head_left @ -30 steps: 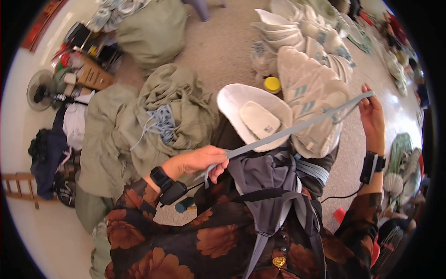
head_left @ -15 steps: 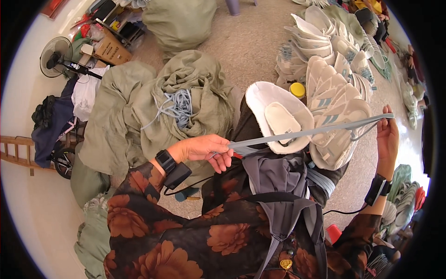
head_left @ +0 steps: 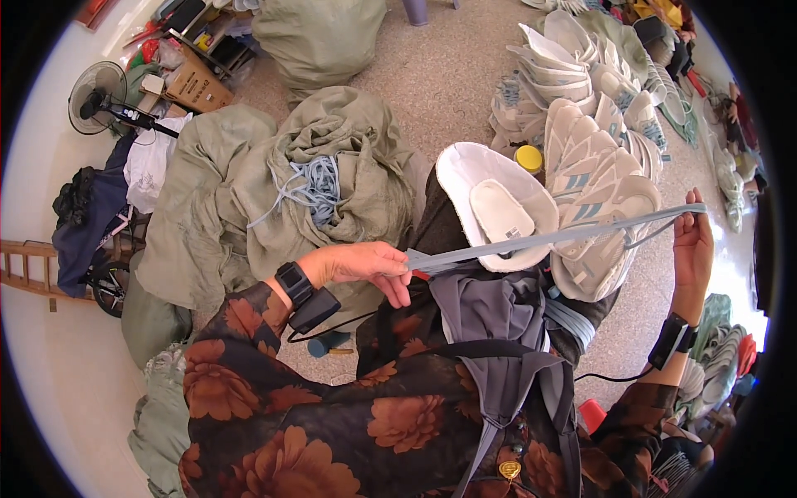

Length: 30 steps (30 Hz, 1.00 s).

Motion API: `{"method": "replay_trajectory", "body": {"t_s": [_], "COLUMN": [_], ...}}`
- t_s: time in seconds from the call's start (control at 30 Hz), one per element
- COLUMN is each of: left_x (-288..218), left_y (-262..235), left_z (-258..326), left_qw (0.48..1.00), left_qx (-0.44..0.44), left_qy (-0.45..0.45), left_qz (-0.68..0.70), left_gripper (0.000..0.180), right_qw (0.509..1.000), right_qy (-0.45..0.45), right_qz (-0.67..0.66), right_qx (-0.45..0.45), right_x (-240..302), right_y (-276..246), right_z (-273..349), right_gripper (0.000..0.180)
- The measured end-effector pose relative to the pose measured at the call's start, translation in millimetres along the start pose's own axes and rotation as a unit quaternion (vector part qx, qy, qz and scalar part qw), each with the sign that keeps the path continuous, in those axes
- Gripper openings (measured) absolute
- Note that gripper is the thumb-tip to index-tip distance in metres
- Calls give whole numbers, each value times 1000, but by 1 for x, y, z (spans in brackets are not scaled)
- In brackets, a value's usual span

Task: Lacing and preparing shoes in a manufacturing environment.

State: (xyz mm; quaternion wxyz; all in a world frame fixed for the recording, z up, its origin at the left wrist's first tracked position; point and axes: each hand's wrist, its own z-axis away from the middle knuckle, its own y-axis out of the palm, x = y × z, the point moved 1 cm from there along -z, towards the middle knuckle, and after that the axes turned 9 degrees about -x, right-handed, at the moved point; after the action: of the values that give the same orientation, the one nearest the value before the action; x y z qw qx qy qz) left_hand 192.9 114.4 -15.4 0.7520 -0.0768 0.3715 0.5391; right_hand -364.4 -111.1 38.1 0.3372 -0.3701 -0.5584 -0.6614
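We hold a flat grey shoelace [head_left: 552, 239] stretched taut between both hands, directly above the white shoe upper [head_left: 498, 203] that rests on our lap. Our left hand [head_left: 361, 264] pinches the near end of the lace between thumb and fingers, just left of the upper. Our right hand [head_left: 693, 245] pinches the far end with pressed fingertips, well to the right of the upper and raised. The lace crosses over the white insole [head_left: 502, 217] lying inside the upper without visibly touching it. We judge the main risk to be slippage: the lace is flat and under tension, so a loosened pinch at either end would let it spring away and drop among the stacked shoe uppers [head_left: 602, 158] right of the upper. A second risk is displacement of the upper itself, since neither hand secures it; a knee shift could tip it toward the yellow-capped container [head_left: 528, 158] behind it. The loose bundle of laces [head_left: 311, 187] in the green sack [head_left: 349, 166], left of the upper, could also snag a dropped end.
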Motion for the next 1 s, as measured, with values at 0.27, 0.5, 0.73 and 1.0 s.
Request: {"method": "replay_trajectory", "body": {"t_s": [0.27,0.5,0.73,1.0], "left_x": [6,5,8,-1], "left_y": [3,2,-11,-34], "left_z": [6,6,7,33], "left_qw": [993,994,996,960], "left_qx": [29,3,-28,-227], "left_qy": [-27,-29,-8,123], "left_qz": [107,101,79,109], "left_gripper": [29,29,24,18], "right_qw": [1000,1000,998,996], "right_qy": [-2,-5,-53,-79], "right_qz": [4,5,39,38], "right_qx": [-10,-9,11,0], "right_x": [0,4,19,16], "right_y": [2,14,37,49], "right_z": [5,11,61,117], "right_gripper": [39,39,39,33]}}
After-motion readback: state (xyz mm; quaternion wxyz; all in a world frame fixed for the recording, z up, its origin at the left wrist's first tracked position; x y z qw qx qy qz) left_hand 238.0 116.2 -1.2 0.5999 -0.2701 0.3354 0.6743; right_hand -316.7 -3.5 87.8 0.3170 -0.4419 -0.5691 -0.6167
